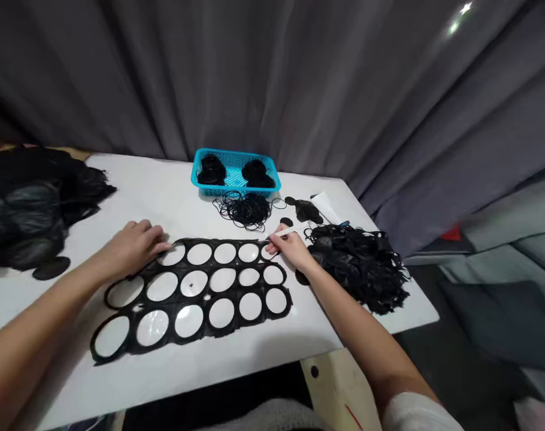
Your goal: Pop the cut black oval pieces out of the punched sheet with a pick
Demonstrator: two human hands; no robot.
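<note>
A thin black sheet (205, 297) with rows of round holes lies flat on the white table. At the sheet's upper left, my left hand (140, 242) rests with bent fingers on its edge; whether it pinches the material cannot be made out. My right hand (290, 246) is closed around a slim white tool (291, 230), at the sheet's upper right corner. The tool points left, and its tip is too small to make out. Close to my right hand are loose black round pieces (305, 211).
Behind the sheet, a blue basket (236, 157) holds black ring bundles, with a loose pile of rings (248, 209) in front. Black scraps (362, 266) lie right, near a white tube (325, 208). Black material (30, 203) covers the table's (272, 353) left end. Grey curtain (236, 78) hangs behind.
</note>
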